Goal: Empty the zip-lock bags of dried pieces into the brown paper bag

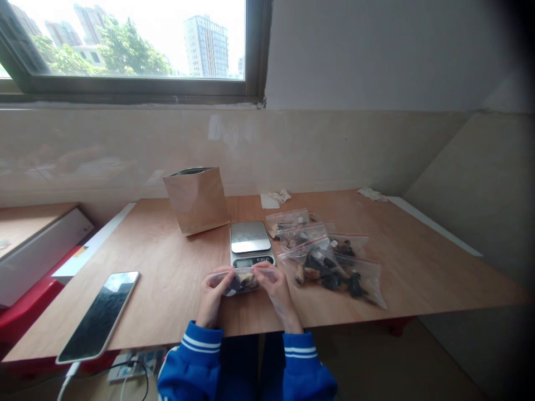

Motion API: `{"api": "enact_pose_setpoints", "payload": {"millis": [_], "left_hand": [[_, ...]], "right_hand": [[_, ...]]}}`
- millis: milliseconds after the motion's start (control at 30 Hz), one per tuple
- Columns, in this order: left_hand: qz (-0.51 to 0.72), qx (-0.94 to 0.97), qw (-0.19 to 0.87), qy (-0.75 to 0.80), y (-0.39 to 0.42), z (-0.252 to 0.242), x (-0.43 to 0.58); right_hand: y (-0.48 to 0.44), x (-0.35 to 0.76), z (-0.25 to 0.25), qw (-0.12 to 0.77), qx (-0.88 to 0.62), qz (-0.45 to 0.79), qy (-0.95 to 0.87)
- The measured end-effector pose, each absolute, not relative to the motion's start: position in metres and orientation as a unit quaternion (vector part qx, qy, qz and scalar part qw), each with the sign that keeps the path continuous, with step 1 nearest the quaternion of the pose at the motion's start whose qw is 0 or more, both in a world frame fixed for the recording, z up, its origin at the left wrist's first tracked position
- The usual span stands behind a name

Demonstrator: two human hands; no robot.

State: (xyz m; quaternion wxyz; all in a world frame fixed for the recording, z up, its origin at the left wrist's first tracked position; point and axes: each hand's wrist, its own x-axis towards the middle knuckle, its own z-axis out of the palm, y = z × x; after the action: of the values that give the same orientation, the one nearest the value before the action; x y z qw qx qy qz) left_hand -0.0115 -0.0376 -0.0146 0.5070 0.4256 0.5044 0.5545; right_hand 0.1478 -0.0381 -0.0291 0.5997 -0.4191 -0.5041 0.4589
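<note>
Left hand point(212, 294) and right hand point(275, 285) grip the bag point(241, 280), fingers clamped on its top; a weak seal could spill pieces onto the desk point(175, 278).

So the small clear zip bag point(242, 280) is lying crosswise, left to right, low over the near part of the table point(167, 278), just in front of the scale point(251, 243). It's carrying a little heap of dark and tan chunks that are bunching up in the middle. The left hand point(212, 294) is pinching its left end, the right hand point(276, 287) is pinching its right end, and the fingertips are pressing along the far edge. I'm not making out whether the seal is closed.
</note>
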Motion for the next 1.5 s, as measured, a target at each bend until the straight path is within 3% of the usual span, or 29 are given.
{"api": "enact_pose_setpoints", "payload": {"millis": [1067, 1500], "left_hand": [[0.502, 0.565, 0.488, 0.435, -0.039, -0.018, -0.013], [0.555, 0.483, 0.488, 0.470, -0.047, -0.012, 0.004]], "right_hand": [[-0.039, 0.147, -0.029, 0.580, -0.391, 0.397, -0.595], [-0.041, 0.130, -0.024, 0.624, -0.440, 0.306, -0.568]]}}
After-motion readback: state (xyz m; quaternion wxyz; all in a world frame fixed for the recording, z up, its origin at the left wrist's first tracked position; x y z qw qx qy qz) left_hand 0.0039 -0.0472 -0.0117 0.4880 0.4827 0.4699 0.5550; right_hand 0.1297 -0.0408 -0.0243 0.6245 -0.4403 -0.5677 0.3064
